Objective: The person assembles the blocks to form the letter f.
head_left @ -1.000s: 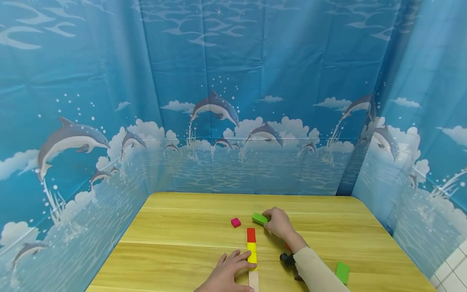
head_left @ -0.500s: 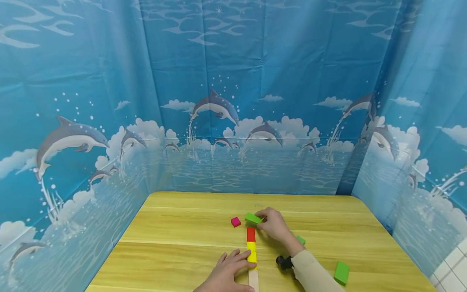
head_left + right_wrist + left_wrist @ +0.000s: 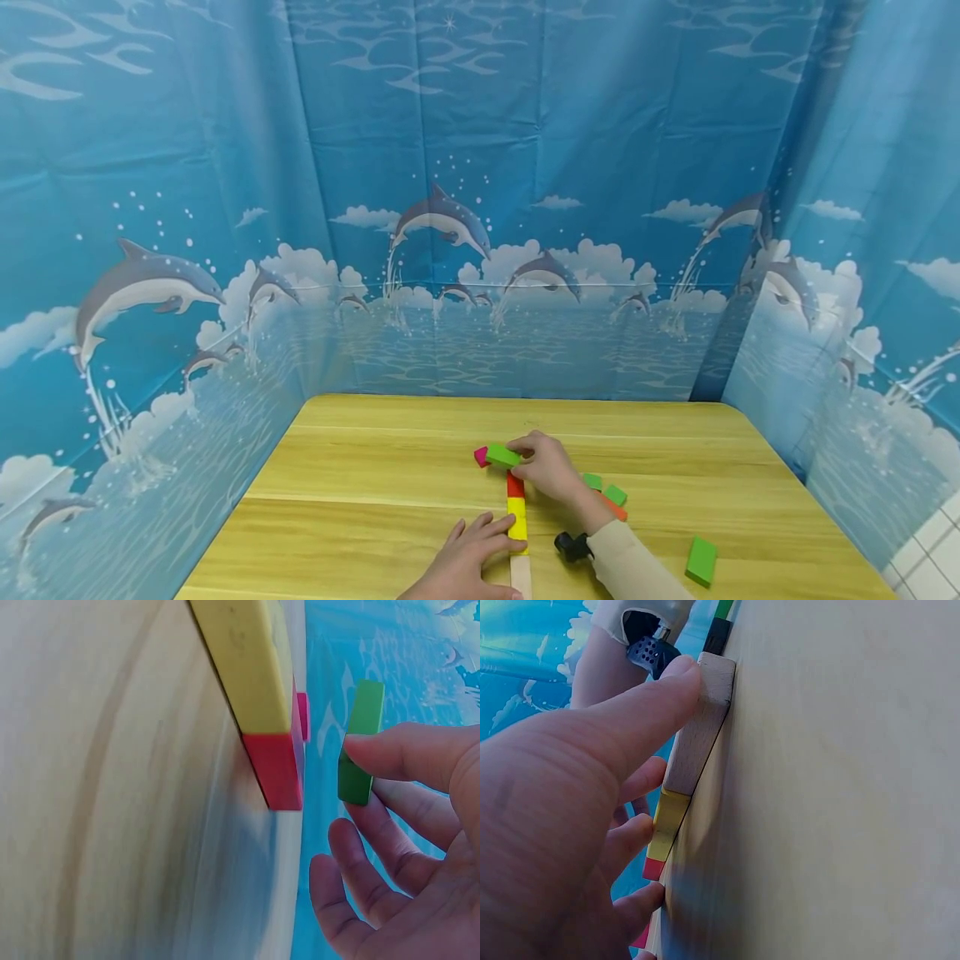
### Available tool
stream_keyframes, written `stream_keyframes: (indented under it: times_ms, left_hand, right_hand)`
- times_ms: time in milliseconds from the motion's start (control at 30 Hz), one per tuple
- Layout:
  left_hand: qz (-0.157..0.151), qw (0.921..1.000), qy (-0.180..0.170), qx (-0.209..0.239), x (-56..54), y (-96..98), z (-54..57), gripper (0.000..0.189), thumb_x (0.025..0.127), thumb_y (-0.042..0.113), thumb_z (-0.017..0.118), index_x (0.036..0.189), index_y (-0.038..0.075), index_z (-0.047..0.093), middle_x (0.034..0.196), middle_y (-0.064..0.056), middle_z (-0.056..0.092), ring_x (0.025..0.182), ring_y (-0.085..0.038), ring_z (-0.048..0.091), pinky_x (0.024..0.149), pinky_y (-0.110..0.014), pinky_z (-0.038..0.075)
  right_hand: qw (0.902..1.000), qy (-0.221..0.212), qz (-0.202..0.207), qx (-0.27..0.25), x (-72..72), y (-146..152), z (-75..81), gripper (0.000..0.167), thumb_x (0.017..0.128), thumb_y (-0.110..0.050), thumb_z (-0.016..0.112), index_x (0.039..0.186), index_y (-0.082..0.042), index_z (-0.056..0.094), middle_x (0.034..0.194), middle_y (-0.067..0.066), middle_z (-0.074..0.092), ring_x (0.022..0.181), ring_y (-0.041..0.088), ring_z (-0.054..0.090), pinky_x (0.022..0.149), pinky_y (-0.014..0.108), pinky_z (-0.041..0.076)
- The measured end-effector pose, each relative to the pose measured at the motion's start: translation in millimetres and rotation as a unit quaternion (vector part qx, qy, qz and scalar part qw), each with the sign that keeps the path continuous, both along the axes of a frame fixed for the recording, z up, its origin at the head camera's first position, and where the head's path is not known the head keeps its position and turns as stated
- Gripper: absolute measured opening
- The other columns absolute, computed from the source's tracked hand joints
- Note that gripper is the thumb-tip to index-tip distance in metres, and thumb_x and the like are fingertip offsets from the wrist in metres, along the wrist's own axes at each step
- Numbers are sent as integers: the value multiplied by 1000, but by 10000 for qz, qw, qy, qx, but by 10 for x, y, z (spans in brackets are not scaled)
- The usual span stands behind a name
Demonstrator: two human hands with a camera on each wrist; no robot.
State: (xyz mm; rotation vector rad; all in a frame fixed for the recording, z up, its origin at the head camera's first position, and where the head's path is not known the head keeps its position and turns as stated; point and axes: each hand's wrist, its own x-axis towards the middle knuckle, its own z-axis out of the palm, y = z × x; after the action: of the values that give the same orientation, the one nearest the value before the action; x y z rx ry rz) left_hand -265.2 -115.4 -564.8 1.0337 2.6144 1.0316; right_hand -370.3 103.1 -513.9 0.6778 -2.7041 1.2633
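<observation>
My right hand (image 3: 552, 472) pinches a green block (image 3: 500, 456) between thumb and fingers. In the right wrist view the green block (image 3: 367, 709) is clear of the tabletop, beyond the end of the row. That row runs away from me: a plain wooden block (image 3: 521, 575), yellow (image 3: 521, 528), then a red block (image 3: 515, 486) at the far end. My left hand (image 3: 472, 562) lies along the row's left side, fingertips touching the yellow part. Its thumb rests against the plain wooden block (image 3: 700, 731) in the left wrist view. A pink block (image 3: 480, 456) is partly hidden behind the green one.
Right of the row lie two small green blocks (image 3: 615, 495), an orange block (image 3: 612, 505) partly under the right forearm, and a larger green block (image 3: 701, 562). A black device (image 3: 573, 547) sits at the right wrist. Dolphin-print curtains (image 3: 480, 350) enclose the table (image 3: 360, 467).
My right hand has carried the green block leftward, from right of the row's far end to beside the pink block. More blocks show from behind the right forearm. My left hand stays still.
</observation>
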Motion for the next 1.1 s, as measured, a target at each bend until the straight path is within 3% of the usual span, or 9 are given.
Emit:
stream_keyframes:
  times_ms: [400, 533, 867, 1100]
  left_hand:
    - [-8, 10000, -66, -19, 6, -10, 21, 56, 87, 64, 65, 140, 47, 55, 160, 10, 35, 145, -43, 29, 101, -80, 19]
    - [22, 9999, -118, -35, 14, -5, 41, 56, 87, 64, 66, 140, 48, 56, 160, 10, 35, 146, -42, 29, 102, -79, 19]
    - [22, 9999, 148, -15, 4, 0, -13, 55, 88, 64, 65, 139, 47, 56, 159, 10, 35, 145, -41, 31, 100, -80, 21]
    - [33, 9999, -111, -73, 33, -4, 67, 55, 88, 61, 67, 139, 45, 57, 160, 10, 35, 146, -41, 28, 102, -79, 19]
  right_hand:
    - [9995, 106, 168, 249, -8, -153, -93, 35, 86, -7, 78, 120, -12, 74, 102, -1, 62, 98, 24, 63, 80, 39, 56]
    - [9993, 93, 198, 302, -18, -184, -126, 37, 86, -6, 79, 122, -8, 74, 103, 0, 63, 95, 23, 62, 80, 38, 55]
    - [9991, 17, 184, 389, -24, -227, -168, 37, 84, -2, 78, 120, -5, 74, 99, 2, 62, 82, 16, 55, 70, 32, 51]
    - [9990, -46, 147, 429, -25, -246, -177, 36, 81, -2, 79, 116, -6, 76, 97, 4, 63, 78, 18, 52, 67, 32, 48]
